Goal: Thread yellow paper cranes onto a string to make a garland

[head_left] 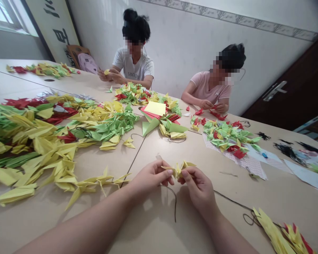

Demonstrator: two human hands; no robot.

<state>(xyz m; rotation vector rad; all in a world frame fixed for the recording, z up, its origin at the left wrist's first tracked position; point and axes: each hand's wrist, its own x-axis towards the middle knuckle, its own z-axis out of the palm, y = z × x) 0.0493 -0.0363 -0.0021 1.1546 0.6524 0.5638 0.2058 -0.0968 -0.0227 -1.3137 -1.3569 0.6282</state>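
Observation:
Between my two hands is a yellow folded paper crane (178,170), its pointed tips sticking out to both sides. My left hand (157,173) pinches its left side, and my right hand (197,181) pinches the right side. Below my left hand, a dark cord (175,203) curls down onto the table. More dark cord (234,201) runs from beside my right hand to strung yellow and red paper pieces (277,234) at the lower right. Whether the cord passes through the crane is hidden by my fingers. Left of my left forearm lies a string of yellow cranes (95,181).
A big heap of coloured paper cranes (42,130) covers the table's left. Paper sheets (155,108) are stacked mid-table. Another crane pile (225,135), printed sheets (247,165) and black cord bundles (288,153) lie right. Two people (135,67) (210,88) sit opposite, handling folded paper.

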